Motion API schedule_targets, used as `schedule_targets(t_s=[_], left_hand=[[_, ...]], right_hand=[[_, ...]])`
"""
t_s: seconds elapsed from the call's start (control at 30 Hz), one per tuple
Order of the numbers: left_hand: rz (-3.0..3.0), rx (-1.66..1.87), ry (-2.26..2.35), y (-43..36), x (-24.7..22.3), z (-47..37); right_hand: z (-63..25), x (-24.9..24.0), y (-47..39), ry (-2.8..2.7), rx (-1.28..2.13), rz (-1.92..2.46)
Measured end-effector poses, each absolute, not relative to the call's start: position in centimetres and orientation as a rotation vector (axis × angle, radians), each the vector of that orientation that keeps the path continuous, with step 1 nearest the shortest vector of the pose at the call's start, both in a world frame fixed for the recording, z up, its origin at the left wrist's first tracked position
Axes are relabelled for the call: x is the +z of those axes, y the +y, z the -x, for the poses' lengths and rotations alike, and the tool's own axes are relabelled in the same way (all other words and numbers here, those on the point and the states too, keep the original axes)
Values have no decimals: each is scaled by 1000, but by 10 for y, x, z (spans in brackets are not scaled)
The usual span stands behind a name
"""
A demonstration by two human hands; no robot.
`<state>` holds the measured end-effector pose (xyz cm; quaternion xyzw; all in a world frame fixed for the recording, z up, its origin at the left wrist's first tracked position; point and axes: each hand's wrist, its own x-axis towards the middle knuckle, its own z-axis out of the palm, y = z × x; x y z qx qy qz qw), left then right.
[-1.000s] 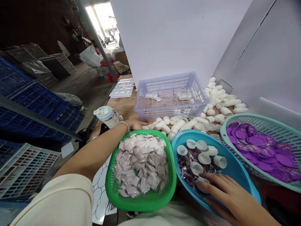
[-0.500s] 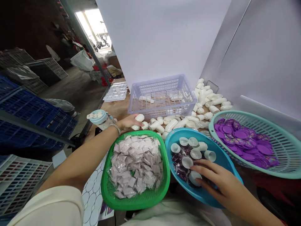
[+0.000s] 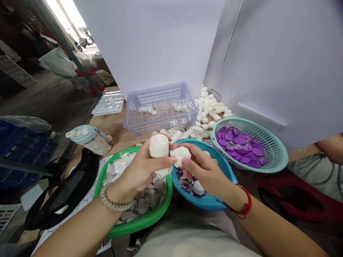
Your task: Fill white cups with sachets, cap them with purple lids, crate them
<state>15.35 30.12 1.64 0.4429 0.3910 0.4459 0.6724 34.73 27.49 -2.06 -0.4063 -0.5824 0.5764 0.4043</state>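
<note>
My left hand (image 3: 143, 166) is wrapped round a glossy white capsule (image 3: 159, 145), with another white piece under its fingers. Close beside it, my right hand (image 3: 205, 167) pinches a rounded white piece (image 3: 181, 156) between thumb and fingers. Both hands hover over the inner rims of a green basket (image 3: 160, 218) of small clear-wrapped packets (image 3: 150, 196) and a blue basin (image 3: 227, 167). Dark purple wrapped items (image 3: 184, 183) and a translucent white cup (image 3: 198, 188) lie in the basin. My fingers hide part of the pieces.
Beyond the hands stands a lilac crate (image 3: 160, 126), with many white capsules (image 3: 207, 105) beside it. At right, a teal basket (image 3: 278, 155) holds purple discs (image 3: 238, 144). A tumbler (image 3: 92, 139) and a black mesh item (image 3: 69, 189) are at left. A person's arm (image 3: 332, 148) shows at far right.
My left hand has lifted white pieces from the table to above the green basket. My right hand has risen from the basin with a white piece, and the hands have come together. The view has shifted.
</note>
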Motion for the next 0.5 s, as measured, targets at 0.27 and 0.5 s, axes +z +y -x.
schedule_targets(t_s=[0.27,0.5], left_hand=[[-522,1119,814,270,9,-187],[-350,1064,809,256,-6,-200]], right_hand=[[-355,-51,251,-1305,1316,868],[-382,-60,249,-1747,631,810]])
